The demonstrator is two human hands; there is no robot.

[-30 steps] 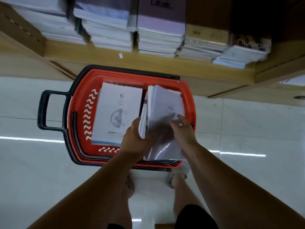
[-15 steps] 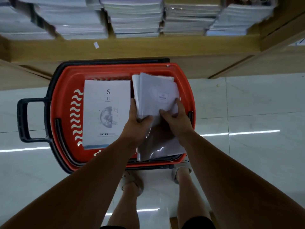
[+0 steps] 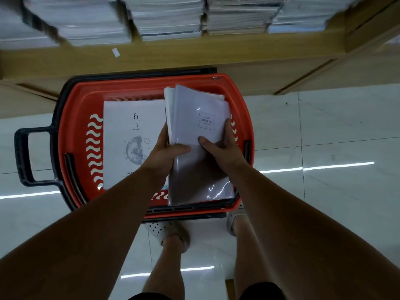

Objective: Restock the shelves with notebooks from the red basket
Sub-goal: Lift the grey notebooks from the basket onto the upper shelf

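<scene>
At the far left a black handle (image 3: pixel 21 156) juts from the red basket (image 3: pixel 71 118), which stands on the glossy tiled floor (image 3: pixel 324 131) just below a wooden shelf (image 3: pixel 194 50) carrying blurred stacks (image 3: pixel 168 18) of stock. In the basket's left half lies a large moon-cover notebook (image 3: pixel 129 135), flat and face up. Next comes the left hand (image 3: pixel 166 152), its thumb laid across the cover and its fingers curled round the left edge of a bundle of thin notebooks (image 3: pixel 194 113) held over the basket's right half. The right hand (image 3: pixel 225 148) grips the same bundle from the other side, thumb on the cover and fingers wrapped round the right edge. The bundle's far ends fan apart slightly. Its near part shines like clear plastic wrap, and I cannot tell whether that is the same bundle or a pack lying beneath it. These look light and floppy, and the slick sleeves would probably let them slide over one another. A firm squeeze across both long edges near the middle, squaring the bundle first, should keep it together on the lift to the shelf.
</scene>
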